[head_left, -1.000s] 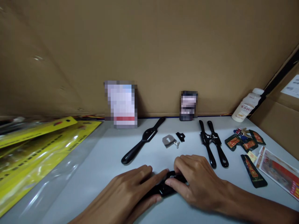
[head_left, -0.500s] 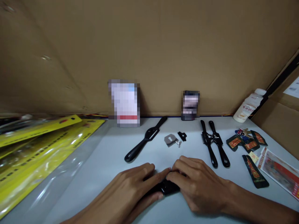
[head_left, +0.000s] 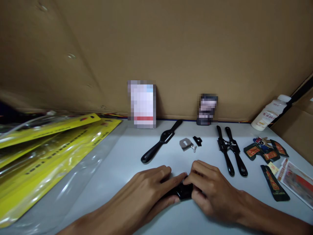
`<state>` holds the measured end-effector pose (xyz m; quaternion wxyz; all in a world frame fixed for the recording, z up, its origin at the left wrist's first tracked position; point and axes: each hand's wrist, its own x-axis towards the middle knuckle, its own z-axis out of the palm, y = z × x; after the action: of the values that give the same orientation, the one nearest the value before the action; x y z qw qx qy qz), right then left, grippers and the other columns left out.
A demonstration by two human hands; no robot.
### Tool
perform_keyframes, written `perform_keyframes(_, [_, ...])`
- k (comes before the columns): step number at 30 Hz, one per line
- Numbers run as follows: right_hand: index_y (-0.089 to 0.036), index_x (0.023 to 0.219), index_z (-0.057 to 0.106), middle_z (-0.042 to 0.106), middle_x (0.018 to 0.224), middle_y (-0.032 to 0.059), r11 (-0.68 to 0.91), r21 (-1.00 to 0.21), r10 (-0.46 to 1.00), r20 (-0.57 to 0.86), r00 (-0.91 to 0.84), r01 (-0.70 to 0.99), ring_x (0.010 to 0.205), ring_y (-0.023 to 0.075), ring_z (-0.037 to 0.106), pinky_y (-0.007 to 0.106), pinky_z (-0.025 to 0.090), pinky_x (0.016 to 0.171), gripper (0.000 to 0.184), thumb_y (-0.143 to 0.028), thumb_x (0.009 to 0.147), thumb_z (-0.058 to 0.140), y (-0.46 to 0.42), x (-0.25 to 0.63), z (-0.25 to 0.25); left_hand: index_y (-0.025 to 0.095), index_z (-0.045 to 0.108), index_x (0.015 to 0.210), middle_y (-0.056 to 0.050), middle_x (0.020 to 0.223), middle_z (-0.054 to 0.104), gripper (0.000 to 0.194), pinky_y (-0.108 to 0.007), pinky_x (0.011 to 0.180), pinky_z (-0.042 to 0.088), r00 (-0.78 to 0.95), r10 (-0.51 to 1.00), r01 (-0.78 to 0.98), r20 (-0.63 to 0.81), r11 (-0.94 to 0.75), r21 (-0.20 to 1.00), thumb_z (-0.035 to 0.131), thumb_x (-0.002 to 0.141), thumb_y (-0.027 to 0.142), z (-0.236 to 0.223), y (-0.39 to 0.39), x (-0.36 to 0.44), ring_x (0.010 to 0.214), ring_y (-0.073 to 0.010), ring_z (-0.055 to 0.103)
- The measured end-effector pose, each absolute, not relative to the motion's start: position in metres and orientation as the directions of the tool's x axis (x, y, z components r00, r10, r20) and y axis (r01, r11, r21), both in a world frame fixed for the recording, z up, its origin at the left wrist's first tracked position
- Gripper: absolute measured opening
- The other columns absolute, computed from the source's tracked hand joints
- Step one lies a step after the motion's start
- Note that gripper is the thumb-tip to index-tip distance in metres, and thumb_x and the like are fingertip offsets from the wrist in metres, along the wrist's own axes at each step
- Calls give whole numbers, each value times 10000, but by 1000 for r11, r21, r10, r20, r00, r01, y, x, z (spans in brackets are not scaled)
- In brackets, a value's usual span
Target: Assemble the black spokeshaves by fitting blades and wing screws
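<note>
Near the front of the table, my left hand (head_left: 149, 191) and my right hand (head_left: 212, 192) are both closed around a glossy black spokeshave (head_left: 185, 192). Fingers hide most of the tool; only its middle shows between them. Beyond my hands lies a bare spokeshave body (head_left: 156, 148) with an open slot. To its right are a grey metal blade (head_left: 184, 143), a small black cap plate (head_left: 198, 141) and a silver wing screw (head_left: 194, 148). Farther right, two spokeshaves (head_left: 226, 156) (head_left: 237, 156) fitted with silver screws lie side by side.
Yellow-carded plastic packages (head_left: 73, 153) cover the left side. A pixelated panel (head_left: 143, 104) and a phone (head_left: 207, 109) lean on the cardboard wall (head_left: 176, 49). At right are a white bottle (head_left: 269, 114), dark sachets (head_left: 275, 182), keys (head_left: 265, 141) and a printed packet (head_left: 298, 179).
The camera has turned slightly left, so everything sits farther right in the picture. Both hands stay closed on the spokeshave, with little change in grip.
</note>
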<state>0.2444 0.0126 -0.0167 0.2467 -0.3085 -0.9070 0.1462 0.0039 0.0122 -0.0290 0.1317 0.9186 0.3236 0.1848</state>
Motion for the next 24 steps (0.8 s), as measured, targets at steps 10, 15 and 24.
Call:
perform_keyframes(10, [-148,956,667,587,877,69,778,-462,611,404,-681,425,803,189,541,321,489,691,246,-58,862,458,14,244,-16,277,644,1290,-2,854,625,302,-283,560,436,724,636,539,267,-763,356,473,1102,440,-26,14,6,652,-184,618])
perform_keyframes(15, [-134,1021,702,645,944,91,812,-435,545,329,-772,388,876,195,581,316,524,762,276,-30,922,467,18,251,-3,285,619,1332,-4,858,628,331,-285,567,449,727,640,552,249,-760,343,444,1108,455,-27,12,5,655,-189,627])
perform_keyframes(24, [-115,1060,702,656,943,96,863,-205,497,189,-847,461,860,209,573,310,533,744,341,44,877,461,15,252,8,300,624,1332,1,855,632,306,-276,564,426,719,641,543,269,-760,357,467,1106,433,-29,14,5,653,-180,612])
